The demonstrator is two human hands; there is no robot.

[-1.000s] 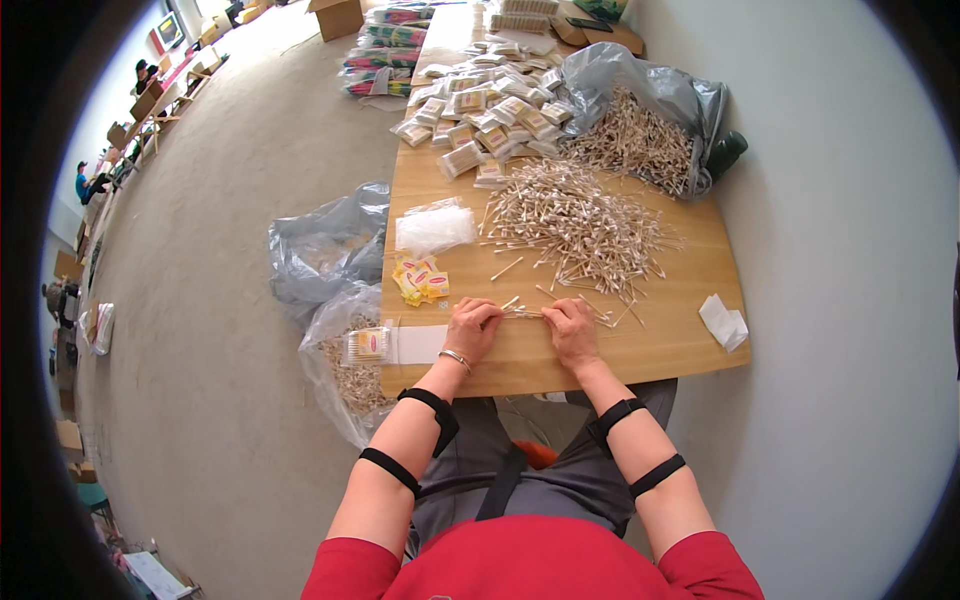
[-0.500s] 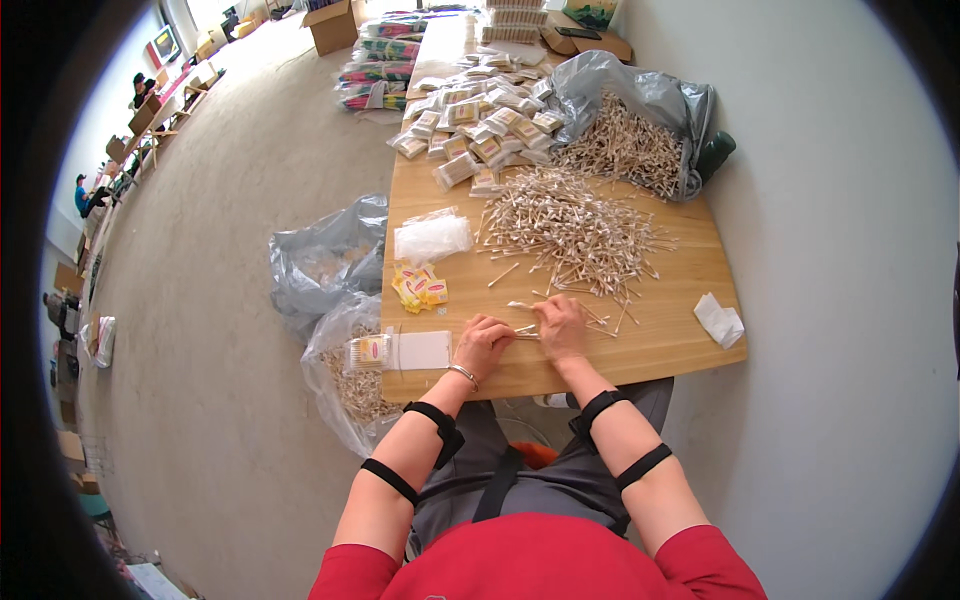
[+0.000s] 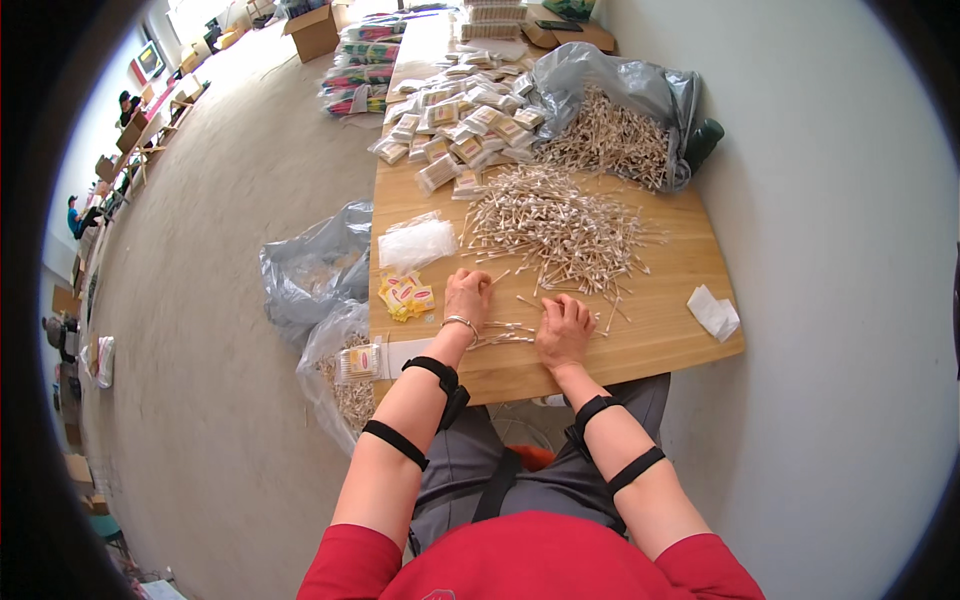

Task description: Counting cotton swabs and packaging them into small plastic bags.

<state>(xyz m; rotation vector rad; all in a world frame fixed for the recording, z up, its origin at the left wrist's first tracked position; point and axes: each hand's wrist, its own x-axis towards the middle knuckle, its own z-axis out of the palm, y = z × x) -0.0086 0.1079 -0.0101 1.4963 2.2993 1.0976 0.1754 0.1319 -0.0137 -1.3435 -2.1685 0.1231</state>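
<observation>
Item: wooden table (image 3: pixel 680 330), packing station, seen from above.

We are resting both hands flat on the near edge of the board. Our left hand (image 3: pixel 467 296) is lying palm down, fingers spread, gripping nothing that we can make out. Our right hand (image 3: pixel 563 330) is lying likewise just beside it; the two are apart, and a small bundle of cotton swabs (image 3: pixel 503 333) is lying between them, likely drawn out of the heap to be counted or evened up.

Stock: we are keeping the large loose heap of cotton swabs (image 3: pixel 555 225) just beyond the fingers, within easy reach. A grey plastic bag (image 3: pixel 625 95) at the far right is lying open, spilling more swabs, seemingly as the reserve.

Supplies: a stack of clear empty pouches (image 3: pixel 416 243) and yellow labels (image 3: pixel 405 296) are sitting to our left, close to hand. Filled packets (image 3: pixel 460 125) are piling up at the far end, out of the way. A folded white tissue (image 3: pixel 714 312) is lying at the right edge.
</observation>
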